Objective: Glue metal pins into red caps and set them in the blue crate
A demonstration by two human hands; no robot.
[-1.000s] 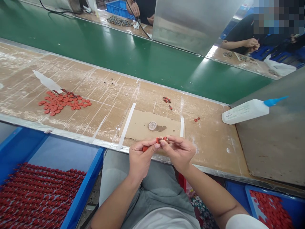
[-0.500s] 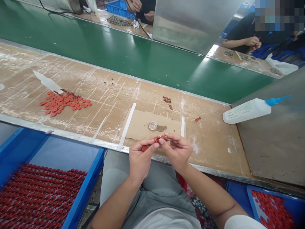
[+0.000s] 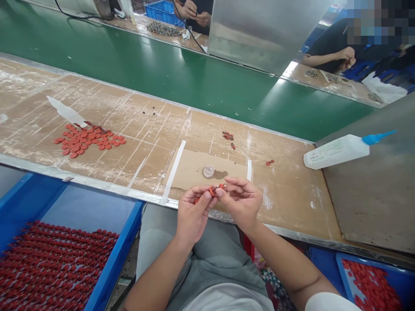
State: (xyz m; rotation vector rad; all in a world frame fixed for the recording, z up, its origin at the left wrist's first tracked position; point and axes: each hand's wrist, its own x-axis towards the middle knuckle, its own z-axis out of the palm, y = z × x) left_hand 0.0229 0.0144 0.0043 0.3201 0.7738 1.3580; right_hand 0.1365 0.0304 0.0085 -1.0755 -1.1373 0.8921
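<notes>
1. Hands of the person meet above the near edge of the surface [image 3: 292, 194], and the task's small thing, one small red piece [image 3: 213, 190], is between them.
2. Left hand [image 3: 192, 214] grasps this piece between its thumb and fingers; the round red end is on the left side.
3. Right hand [image 3: 244, 203] touches the other end with its thumb, while its forefinger is just above; I cannot tell whether it pinches firmly.
4. Another red part [image 3: 196, 200] shows at the fingers of the left hand, mostly hidden by them.
5. Beyond the hands, a cardboard sheet [image 3: 194, 160] lies flat, with a white strip at its left side and another at its right side. On it rests a small clear round container [image 3: 208, 171], touching a brown stain [image 3: 221, 174].
6. Farther back, a little group of red-and-dark pieces [image 3: 228, 136] lies together, and a single piece [image 3: 270, 162] is apart at the right.
7. To the right, a white bottle [image 3: 337, 152] with blue nozzle leans strongly tilted.
8. To the left, many red discs [image 3: 78, 140] are spread near a pale strip [image 3: 66, 111].
9. Below the surface, at left, a blue tray [image 3: 116, 255] carries red pieces in rows.
10. Across the green belt [image 3: 162, 69], two co-workers have their hands raised close together.
</notes>
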